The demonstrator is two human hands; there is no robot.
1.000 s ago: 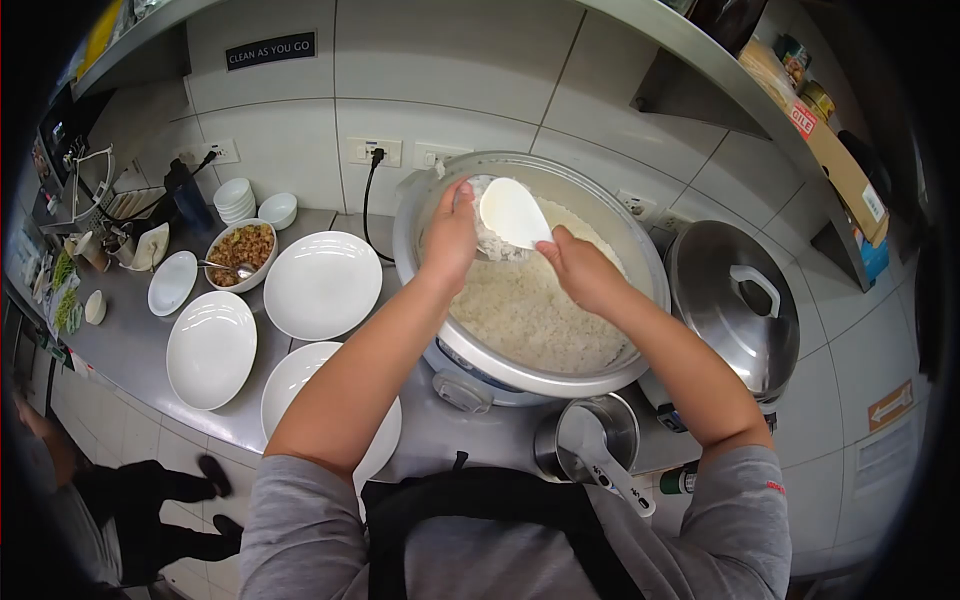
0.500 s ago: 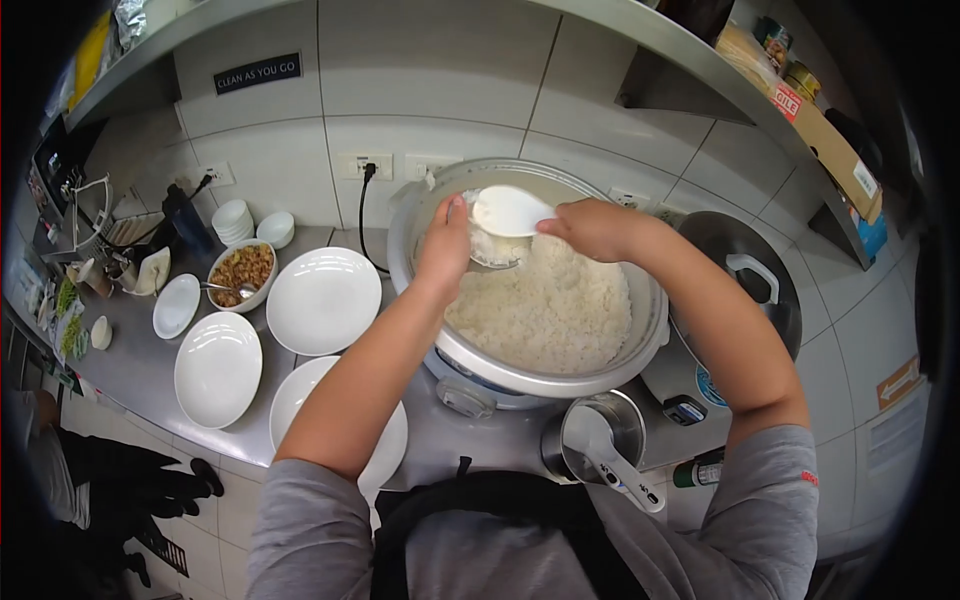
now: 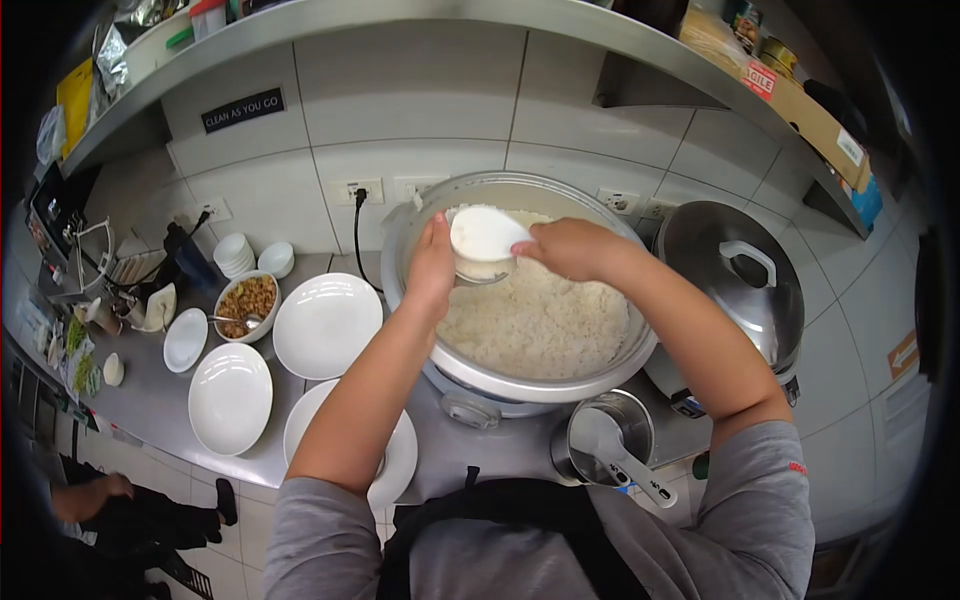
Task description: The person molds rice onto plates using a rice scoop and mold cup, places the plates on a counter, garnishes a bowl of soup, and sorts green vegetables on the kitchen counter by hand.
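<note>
A large cooker pot [image 3: 520,383] full of cooked white rice [image 3: 535,325] stands before me. Over its left part my left hand [image 3: 432,268] is closed around a small metal-rimmed cup [image 3: 486,278] with rice in it; the hand and paddle partly hide the cup. My right hand [image 3: 572,247] grips the handle of a white rice paddle [image 3: 482,234]. The paddle's broad blade lies over the cup's top, and whether it touches the rice there is hard to see.
White plates [image 3: 328,325] and a bowl of diced brown food [image 3: 247,305] with a spoon sit left. A second cooker with a metal lid [image 3: 730,240] stands right. Nearer is a metal pot [image 3: 645,428] holding paddles [image 3: 630,468]. A shelf [image 3: 420,12] overhangs; another person [image 3: 100,500] is lower left.
Both hands, with the cup and paddle, have shifted slightly left and down in view. The blade now lies flatter across the cup. The whole camera view has also shifted.
</note>
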